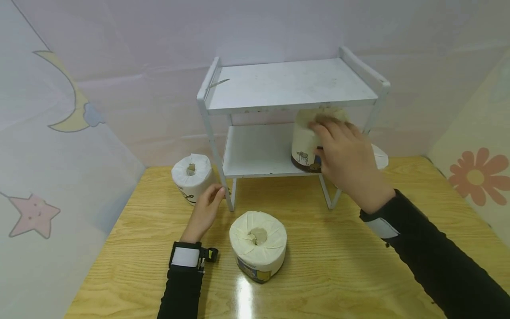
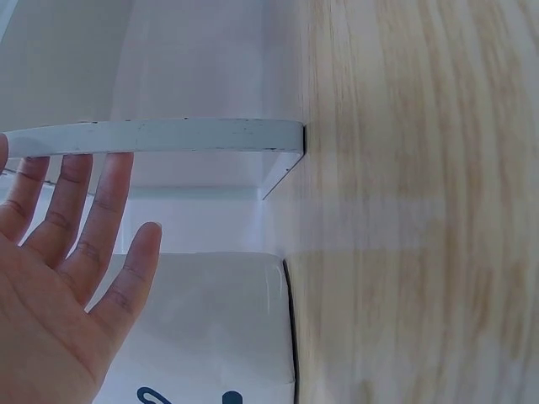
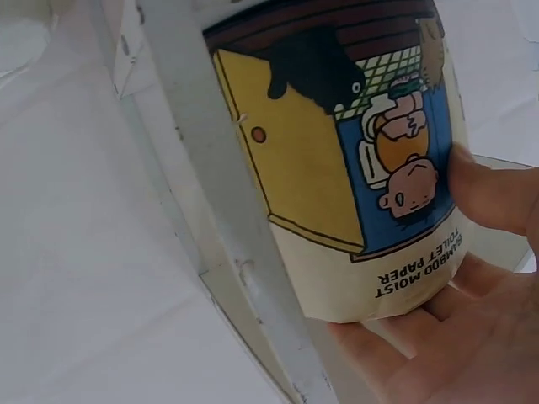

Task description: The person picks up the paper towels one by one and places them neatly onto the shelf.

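Readable: "BAMBOO MOIST TOILET PAPER", black print, upside down in right wrist view, on wrapper of toilet roll [image 3: 328,160] in right hand [image 3: 463,345]. Front roll [image 1: 259,248]: label lettering too small.

Black sleeves [image 1: 442,261], white patches [image 1: 186,257], black wrist camera [image 1: 210,254].

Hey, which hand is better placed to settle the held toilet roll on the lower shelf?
Probably the right hand: it grips the toilet roll at the lower shelf. The left hand is farther off, at the rack's left leg.
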Tool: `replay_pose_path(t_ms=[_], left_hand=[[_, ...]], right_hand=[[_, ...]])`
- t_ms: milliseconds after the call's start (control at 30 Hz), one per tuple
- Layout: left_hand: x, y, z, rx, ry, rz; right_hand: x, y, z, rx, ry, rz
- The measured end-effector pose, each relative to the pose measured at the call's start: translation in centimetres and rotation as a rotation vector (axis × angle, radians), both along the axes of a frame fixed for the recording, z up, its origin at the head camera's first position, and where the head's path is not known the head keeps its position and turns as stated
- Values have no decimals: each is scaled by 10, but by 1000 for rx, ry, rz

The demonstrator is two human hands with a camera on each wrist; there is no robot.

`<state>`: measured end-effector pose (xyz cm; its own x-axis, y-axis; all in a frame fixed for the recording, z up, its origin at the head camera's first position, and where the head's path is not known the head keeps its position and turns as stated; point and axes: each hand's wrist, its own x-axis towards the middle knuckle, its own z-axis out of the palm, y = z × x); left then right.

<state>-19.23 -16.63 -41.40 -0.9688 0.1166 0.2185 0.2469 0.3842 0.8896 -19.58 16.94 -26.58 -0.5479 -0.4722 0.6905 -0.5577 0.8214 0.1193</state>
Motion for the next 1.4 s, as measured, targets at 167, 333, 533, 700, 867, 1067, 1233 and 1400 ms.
replay_pose_path(t_ms=[167,333,533,700,867,1067,1233,1400], left_hand=[[2,0,2,-28,-9,6],[3,0,2,-59,-13,5],[2,-2,2,-80,4,15],[0,-3,1,-71,4,9],[-1,-2,-1,-66,-1,7],[1,-3,0,-63,-6,7],[2,-3,1,-80,-6,11],[2,-2,0,-83,4,7]], right_hand=[[-6,-2,-4,24,8,-31],[-11,-2,-7,17,32,-24],[-17,-4,-6,18,17,-38],[-20,-3,-6,39,-18,-77],[-23,-1,-6,40,-57,-110],[-25,-2,-7,29,-54,-118],[-24,-3,-8,13,-48,-130],[-17,-5,-11,-24,-50,-141]])
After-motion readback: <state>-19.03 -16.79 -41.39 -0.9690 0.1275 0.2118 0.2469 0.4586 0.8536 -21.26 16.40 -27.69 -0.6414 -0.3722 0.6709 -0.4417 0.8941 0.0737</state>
